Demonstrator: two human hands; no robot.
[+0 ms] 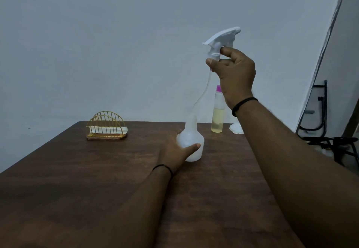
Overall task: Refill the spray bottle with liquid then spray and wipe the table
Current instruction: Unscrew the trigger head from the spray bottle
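At the far left of the dark wooden table stands a gold wire napkin holder, arched in shape, with a white folded napkin lying low between its wires. It sits near the table's back edge, well apart from everything else.

Toward the middle, the left hand reaches forward and grasps the spray bottle around its wide lower body, thumb laid across the front. The bottle is translucent white, upright on the table, with a narrow neck that is open at the top; whether any liquid is inside cannot be told through the cloudy plastic.

Above it, the right hand is raised and pinches the white trigger spray head by its collar between thumb and forefinger. The head is lifted clear off the bottle, and its thin clear dip tube curves down with its lower end at the bottle's neck. Each wrist wears a thin black band.

Just behind and to the right of the spray bottle stands a slim clear refill bottle with a purple cap, upright, holding pale yellow liquid to a little above half its height. Beside it, partly hidden by the right forearm, lies a small white object that cannot be identified. Past the table's right edge, a black metal frame leans by the wall.
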